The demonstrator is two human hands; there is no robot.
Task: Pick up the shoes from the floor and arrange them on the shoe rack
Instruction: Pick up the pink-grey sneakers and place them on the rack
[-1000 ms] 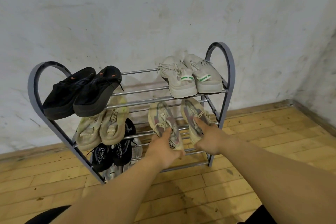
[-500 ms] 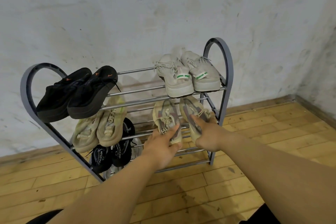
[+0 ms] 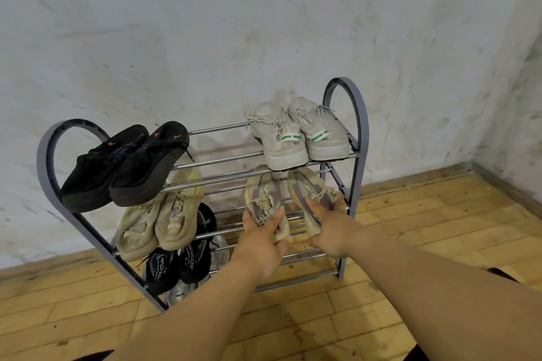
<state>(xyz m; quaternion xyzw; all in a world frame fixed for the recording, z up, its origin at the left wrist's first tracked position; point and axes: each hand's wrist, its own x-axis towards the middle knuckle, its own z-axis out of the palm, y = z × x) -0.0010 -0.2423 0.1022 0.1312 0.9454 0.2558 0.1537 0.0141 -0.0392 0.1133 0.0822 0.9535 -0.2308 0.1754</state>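
A grey metal shoe rack [image 3: 359, 114] stands against the wall. On the right of its second shelf lie two beige sneakers with red-grey patches, toes towards the wall. My left hand [image 3: 261, 239] grips the heel of the left sneaker [image 3: 262, 193]. My right hand [image 3: 330, 227] holds the heel of the right sneaker [image 3: 308, 192], thumb on top. The shoes' heels are partly hidden under my fingers.
Black slip-ons [image 3: 126, 164] and white sneakers [image 3: 296, 133] fill the top shelf. Pale beige sneakers [image 3: 159, 218] sit on the second shelf's left, black knit shoes [image 3: 179, 259] below them. Wooden floor [image 3: 410, 228] runs to a corner at right.
Both hands have pushed the beige sneakers further back onto the second shelf. The view has shifted slightly.
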